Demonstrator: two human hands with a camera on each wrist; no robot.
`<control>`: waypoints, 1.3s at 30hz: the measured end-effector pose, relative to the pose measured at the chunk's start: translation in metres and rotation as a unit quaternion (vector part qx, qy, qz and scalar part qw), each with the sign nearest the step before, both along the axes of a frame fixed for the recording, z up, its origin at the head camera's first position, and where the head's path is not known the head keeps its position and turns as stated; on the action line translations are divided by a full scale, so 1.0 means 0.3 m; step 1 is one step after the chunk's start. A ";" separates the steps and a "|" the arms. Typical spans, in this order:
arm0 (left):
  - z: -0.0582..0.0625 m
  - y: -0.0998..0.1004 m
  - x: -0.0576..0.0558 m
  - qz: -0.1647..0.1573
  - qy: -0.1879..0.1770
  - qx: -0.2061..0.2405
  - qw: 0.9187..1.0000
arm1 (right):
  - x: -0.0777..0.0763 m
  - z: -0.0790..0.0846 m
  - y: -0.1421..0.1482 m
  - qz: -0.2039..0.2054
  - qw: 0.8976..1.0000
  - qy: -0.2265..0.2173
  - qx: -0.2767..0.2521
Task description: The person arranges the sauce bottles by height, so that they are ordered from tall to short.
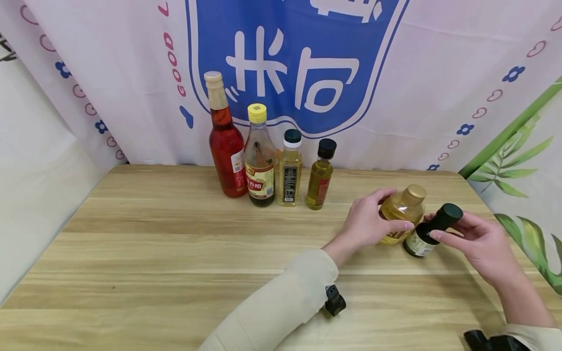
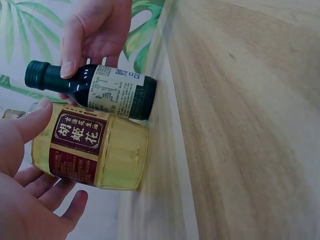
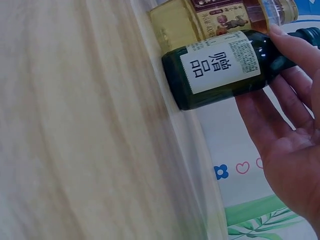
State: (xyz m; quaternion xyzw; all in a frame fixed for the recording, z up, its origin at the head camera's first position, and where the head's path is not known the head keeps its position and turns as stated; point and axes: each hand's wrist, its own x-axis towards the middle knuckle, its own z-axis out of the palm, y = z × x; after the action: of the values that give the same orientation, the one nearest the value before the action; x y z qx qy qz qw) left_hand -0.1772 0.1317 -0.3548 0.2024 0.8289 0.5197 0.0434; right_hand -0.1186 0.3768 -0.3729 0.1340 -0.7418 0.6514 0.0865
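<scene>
On the right side of the table, my left hand (image 1: 366, 219) grips a squat clear bottle of golden cooking oil (image 1: 400, 210) with a gold cap. Thumb and fingers lie on opposite sides of it, and its dark red label shows in the left wrist view. My right hand (image 1: 489, 248) holds a small dark green bottle (image 1: 419, 242) between thumb and fingers, near its shoulder. The green bottle has a pale label, printed with large characters in the right wrist view (image 3: 220, 67). The two bottles stand side by side, close against each other, bases at the tabletop.
Along the back stand a tall red bottle (image 1: 227, 151), a yellow-capped sauce bottle (image 1: 260, 165), a square oil bottle (image 1: 290, 175) and a black-capped oil bottle (image 1: 319, 183). The wooden table (image 1: 175, 263) meets a printed curtain (image 1: 145, 97) behind them.
</scene>
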 end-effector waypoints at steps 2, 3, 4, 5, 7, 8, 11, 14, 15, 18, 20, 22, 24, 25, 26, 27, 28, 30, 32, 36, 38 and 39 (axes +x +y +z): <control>0.001 0.001 0.001 0.001 0.003 -0.007 1.000 | 0.001 -0.002 0.000 0.002 1.000 -0.002 0.002; 0.001 0.001 0.002 0.001 0.004 -0.010 1.000 | 0.001 -0.002 0.001 0.000 1.000 -0.002 0.006; 0.001 0.002 0.003 0.001 0.006 -0.013 1.000 | 0.002 -0.003 0.002 -0.001 1.000 -0.004 0.008; 0.002 0.002 0.003 0.001 0.008 -0.014 1.000 | 0.002 -0.003 0.003 -0.003 1.000 -0.005 0.009; 0.002 0.001 0.003 0.000 0.008 -0.016 1.000 | 0.001 -0.004 0.005 -0.005 1.000 -0.009 0.013; 0.003 0.001 0.003 0.000 0.008 -0.016 1.000 | 0.000 -0.003 0.006 -0.006 1.000 -0.013 0.015; 0.005 -0.002 0.002 0.001 0.005 -0.018 1.000 | -0.006 -0.005 0.006 -0.003 1.000 -0.017 0.016; 0.007 -0.003 -0.001 0.000 0.011 -0.027 1.000 | -0.008 -0.009 0.005 0.005 1.000 -0.014 0.015; 0.008 -0.002 -0.002 -0.001 0.014 -0.031 0.999 | -0.007 -0.011 0.005 0.008 1.000 -0.011 0.013; 0.008 -0.002 -0.004 -0.005 0.019 -0.038 0.999 | -0.005 -0.013 0.006 0.013 1.000 -0.009 0.012; 0.007 -0.002 -0.005 -0.009 0.022 -0.040 0.999 | -0.003 -0.013 0.007 0.013 1.000 -0.011 0.013; 0.006 -0.002 -0.004 -0.012 0.023 -0.041 0.999 | -0.002 -0.012 0.007 0.011 1.000 -0.012 0.016; 0.005 -0.002 -0.002 -0.012 0.024 -0.043 0.999 | -0.003 -0.011 0.006 0.010 1.000 -0.010 0.019; 0.005 -0.001 0.000 -0.011 0.025 -0.045 0.999 | -0.003 -0.011 0.007 0.010 1.000 -0.009 0.021; 0.005 0.001 0.001 -0.009 0.024 -0.046 0.999 | -0.003 -0.011 0.007 0.009 1.000 -0.008 0.023; 0.005 0.002 0.003 -0.007 0.023 -0.047 0.999 | -0.003 -0.011 0.007 0.009 1.000 -0.008 0.024; 0.005 0.004 0.004 -0.004 0.023 -0.049 0.999 | -0.002 -0.011 0.008 0.005 1.000 -0.009 0.026; 0.005 0.007 0.006 0.001 0.024 -0.054 0.998 | -0.001 -0.012 0.010 -0.003 1.000 -0.012 0.028; 0.006 0.009 0.007 0.005 0.026 -0.058 0.998 | 0.001 -0.014 0.013 -0.009 0.999 -0.016 0.028; 0.005 0.012 0.006 0.012 0.036 -0.062 0.997 | 0.002 -0.017 0.016 -0.008 0.999 -0.018 0.026; 0.004 0.012 0.005 0.015 0.042 -0.062 0.997 | 0.002 -0.017 0.015 -0.008 0.999 -0.018 0.028; 0.003 0.013 0.004 0.017 0.046 -0.063 0.997 | 0.002 -0.017 0.014 -0.006 0.999 -0.018 0.028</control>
State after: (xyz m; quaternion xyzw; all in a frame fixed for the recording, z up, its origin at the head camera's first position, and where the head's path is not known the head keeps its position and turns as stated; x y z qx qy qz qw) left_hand -0.1759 0.1355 -0.3538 0.2089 0.8643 0.4575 0.0091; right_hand -0.1178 0.3810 -0.3779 0.1202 -0.7618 0.6323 0.0738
